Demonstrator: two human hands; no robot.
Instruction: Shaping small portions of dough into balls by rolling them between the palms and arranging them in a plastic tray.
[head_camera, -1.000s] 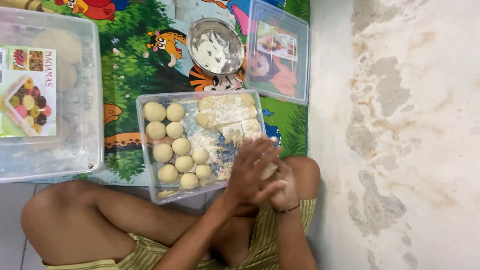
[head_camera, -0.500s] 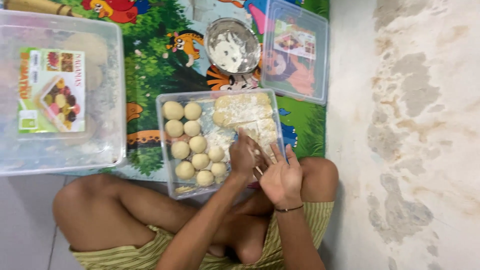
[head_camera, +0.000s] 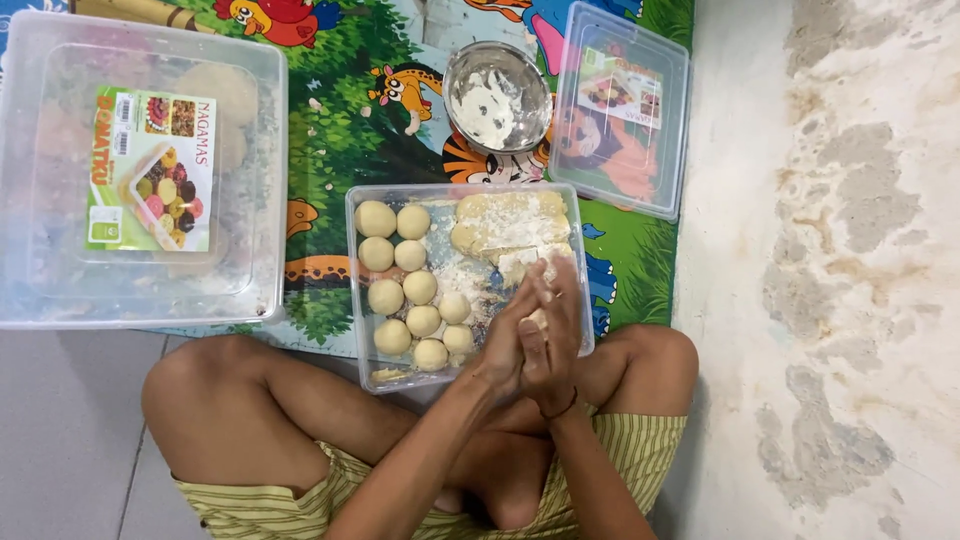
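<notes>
Left hand (head_camera: 508, 335): palm pressed against right hand (head_camera: 556, 330), a dough piece (head_camera: 539, 318) clasped between them
Dough piece: over tray (head_camera: 362, 300), at 4 o'clock
Dough balls (head_camera: 412, 290): rows at tray's 9 o'clock
Metal bowl (head_camera: 497, 96): 12 o'clock

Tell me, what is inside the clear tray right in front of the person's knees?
The clear tray holds ten round dough balls in rows on its left side and a floured slab of dough at the top right. The pressed-together hands cover its lower right corner.
</notes>
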